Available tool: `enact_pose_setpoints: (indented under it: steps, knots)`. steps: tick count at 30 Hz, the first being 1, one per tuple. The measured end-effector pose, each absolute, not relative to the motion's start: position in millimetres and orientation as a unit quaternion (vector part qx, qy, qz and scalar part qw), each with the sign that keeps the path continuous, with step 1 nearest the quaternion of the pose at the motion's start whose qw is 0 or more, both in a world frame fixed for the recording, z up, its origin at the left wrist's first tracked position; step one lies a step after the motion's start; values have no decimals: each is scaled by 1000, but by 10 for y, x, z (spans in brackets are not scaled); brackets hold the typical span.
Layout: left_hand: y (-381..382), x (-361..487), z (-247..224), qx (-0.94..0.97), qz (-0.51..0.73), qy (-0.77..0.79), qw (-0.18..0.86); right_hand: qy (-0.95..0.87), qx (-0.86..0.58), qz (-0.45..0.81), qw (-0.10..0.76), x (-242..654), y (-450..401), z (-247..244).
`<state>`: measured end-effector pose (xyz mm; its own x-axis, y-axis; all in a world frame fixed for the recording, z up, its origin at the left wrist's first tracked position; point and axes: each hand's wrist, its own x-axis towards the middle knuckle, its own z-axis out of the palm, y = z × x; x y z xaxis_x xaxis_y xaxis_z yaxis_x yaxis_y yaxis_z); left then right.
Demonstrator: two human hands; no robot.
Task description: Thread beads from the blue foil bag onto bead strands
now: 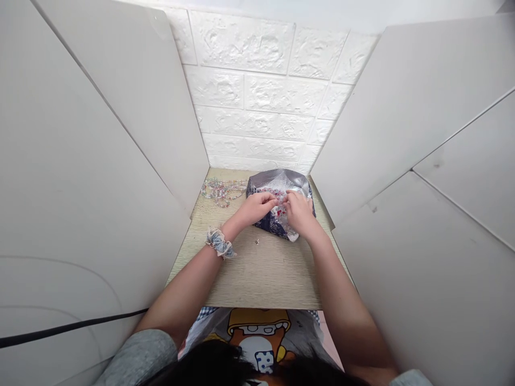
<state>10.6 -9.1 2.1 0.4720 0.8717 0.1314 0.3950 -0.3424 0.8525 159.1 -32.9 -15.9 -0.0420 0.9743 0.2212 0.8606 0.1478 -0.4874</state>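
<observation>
An open bag (277,225), dark blue and patterned outside with a silvery lining, is set at the far right corner of a light wooden table (265,279), and loose beads (279,213) in red, clear and pale tones are seen in its opening. The left hand (256,208) is held over the left side of the bag, with the tips of its thumb and forefinger brought together; whether anything is pinched between them is too small to tell. The right hand (300,214) is held over the right side of the bag, its fingers bent toward the beads and toward the left fingertips; whether its fingertips are closed on anything cannot be told. The two hands are kept apart by a narrow gap. At the far left corner of the table, strings of beads (221,192) in mixed pale colours are laid in loose loops, reaching toward the left side of the bag. A small metallic piece (257,242) is seen on the bare wood between the bag and the near edge, just beside the bag. A light blue scrunchie (220,243) with pale lace trim is worn on the left wrist. The far edge of the table is bordered by a white brick-patterned wall (265,94).
</observation>
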Motion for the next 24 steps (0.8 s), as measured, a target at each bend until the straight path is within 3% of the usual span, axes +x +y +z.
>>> enact_pose_setpoints:
  steps: [4, 9, 14, 24]
  knots:
    - [-84, 92, 30, 754, 318, 414, 397, -688, -591, 169, 386, 1567, -303, -97]
    - [-93, 88, 51, 754, 322, 412, 398, -637, -523, 331, 459, 1586, -267, -145]
    - [-108, 86, 68, 757, 323, 413, 390, -604, -478, 413, 485, 1593, -253, -166]
    - [-72, 62, 31, 754, 321, 426, 383, -602, -482, 416, 482, 1587, -284, -129]
